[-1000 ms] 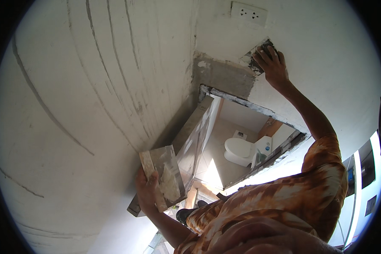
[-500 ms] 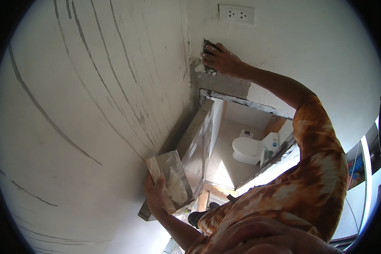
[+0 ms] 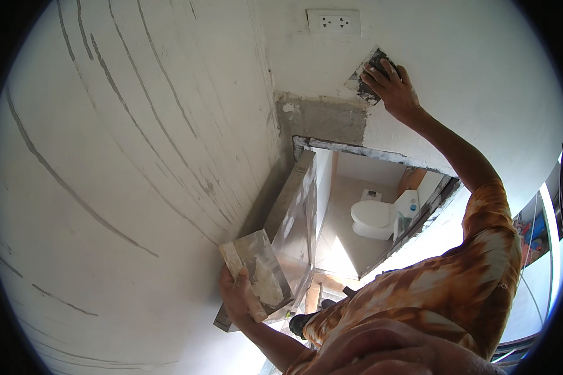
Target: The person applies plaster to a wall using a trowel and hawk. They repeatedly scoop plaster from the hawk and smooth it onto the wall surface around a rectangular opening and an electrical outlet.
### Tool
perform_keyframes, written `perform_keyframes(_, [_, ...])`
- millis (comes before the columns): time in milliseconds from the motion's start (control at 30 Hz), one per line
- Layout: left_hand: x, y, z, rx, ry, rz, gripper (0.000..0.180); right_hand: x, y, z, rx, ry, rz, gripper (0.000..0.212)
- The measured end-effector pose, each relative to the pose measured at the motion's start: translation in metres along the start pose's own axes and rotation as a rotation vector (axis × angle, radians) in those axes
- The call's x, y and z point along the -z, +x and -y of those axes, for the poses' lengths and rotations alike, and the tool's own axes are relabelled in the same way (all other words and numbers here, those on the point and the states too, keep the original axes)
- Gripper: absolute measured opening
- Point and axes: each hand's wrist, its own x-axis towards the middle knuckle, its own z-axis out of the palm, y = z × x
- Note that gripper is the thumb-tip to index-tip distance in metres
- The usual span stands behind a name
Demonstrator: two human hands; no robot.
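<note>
My right hand (image 3: pixel 395 94) is closed on the dark back of a plastering trowel (image 3: pixel 366 91). The blade lies tilted against the white wall, up and right of a bare grey patch (image 3: pixel 331 120) above the doorway. Lower down, my left hand (image 3: pixel 233 299) grips a flat rectangular hawk (image 3: pixel 251 245) by its pale edge strip, thumb on top and other fingers partly hidden beneath. A lump of off-white putty (image 3: pixel 267 286) sits on the hawk.
A white wall socket (image 3: pixel 335 22) is above the trowel. Dark streaks mark the left wall (image 3: pixel 119 187). Below the grey patch, a smeared door frame (image 3: pixel 381 152) and a door (image 3: pixel 288 209) open onto a room with a white toilet (image 3: pixel 372 214).
My right hand has moved the trowel right across the wall, away from the corner, uncovering the grey patch's upper left. My left hand still holds the hawk, nearly unmoved. The view has shifted slightly.
</note>
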Motion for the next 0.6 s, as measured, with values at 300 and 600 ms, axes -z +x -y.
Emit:
perform_keyframes(300, [-0.009, 0.0, -0.011, 0.004, -0.111, -0.094, 0.04, 0.049, -0.105, 0.025, -0.421, 0.319, 0.044, 0.052])
perform_keyframes(600, [-0.141, 0.017, -0.026, 0.347, -0.813, -0.085, 0.048, 0.174, -0.114, 0.161, -0.086, 2.201, -0.158, 0.044])
